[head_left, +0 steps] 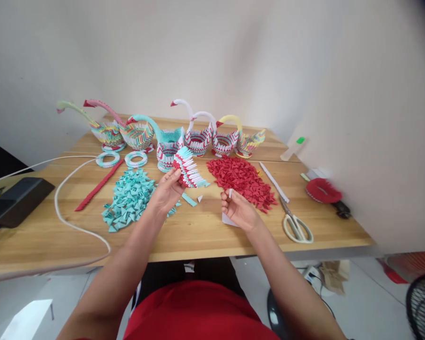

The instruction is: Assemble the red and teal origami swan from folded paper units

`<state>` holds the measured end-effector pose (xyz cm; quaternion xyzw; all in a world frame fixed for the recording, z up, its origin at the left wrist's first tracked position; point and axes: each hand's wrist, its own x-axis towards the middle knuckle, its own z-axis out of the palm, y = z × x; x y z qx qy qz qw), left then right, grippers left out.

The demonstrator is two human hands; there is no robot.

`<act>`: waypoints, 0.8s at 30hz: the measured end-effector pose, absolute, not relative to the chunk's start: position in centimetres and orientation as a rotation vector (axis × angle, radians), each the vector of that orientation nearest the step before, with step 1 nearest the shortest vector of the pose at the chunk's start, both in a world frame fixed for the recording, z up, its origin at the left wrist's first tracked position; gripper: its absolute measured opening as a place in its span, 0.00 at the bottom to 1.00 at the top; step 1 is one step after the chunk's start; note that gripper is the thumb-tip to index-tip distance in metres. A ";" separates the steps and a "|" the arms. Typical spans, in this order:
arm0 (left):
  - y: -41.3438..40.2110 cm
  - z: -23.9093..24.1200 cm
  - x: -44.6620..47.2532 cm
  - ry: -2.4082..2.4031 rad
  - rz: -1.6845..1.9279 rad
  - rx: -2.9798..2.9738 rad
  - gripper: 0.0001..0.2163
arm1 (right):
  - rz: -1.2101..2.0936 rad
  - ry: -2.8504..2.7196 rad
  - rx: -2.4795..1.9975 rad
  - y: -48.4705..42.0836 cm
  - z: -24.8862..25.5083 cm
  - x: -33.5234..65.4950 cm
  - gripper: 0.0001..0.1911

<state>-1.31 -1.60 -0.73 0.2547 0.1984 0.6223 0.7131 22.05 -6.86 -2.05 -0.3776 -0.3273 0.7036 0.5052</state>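
My left hand [168, 190] is closed on a curved section of folded paper pieces [190, 169] in red, white and turquoise, held up above the table. My right hand [241, 210] pinches a small white folded paper piece [230, 192] between thumb and fingers, apart from the section. Under the left forearm spreads a pile of turquoise paper triangles [131, 198]. Beyond the right hand is a heap of red paper triangles [241, 177]. A lone white triangle [199, 199] and a turquoise strip [189, 199] lie between the hands. Something pale under the right hand is mostly hidden.
Several folded-paper swans [168, 146] stand along the back. Two paper rings [136, 159] and a red strip [99, 185] lie at left, near a white cable [58, 198] and black box [19, 200]. Scissors [297, 227], a white strip [273, 182] and a red ring [323, 190] are at right.
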 end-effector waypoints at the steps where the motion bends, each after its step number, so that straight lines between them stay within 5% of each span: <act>1: -1.6 -0.8 -1.3 0.445 1.378 0.564 0.09 | 1.690 -0.786 -0.922 -6.9 -2.1 22.1 0.13; 24: -1.9 -0.5 -0.9 0.447 1.358 0.569 0.12 | 1.544 -1.008 -1.006 -6.1 -2.7 22.8 0.16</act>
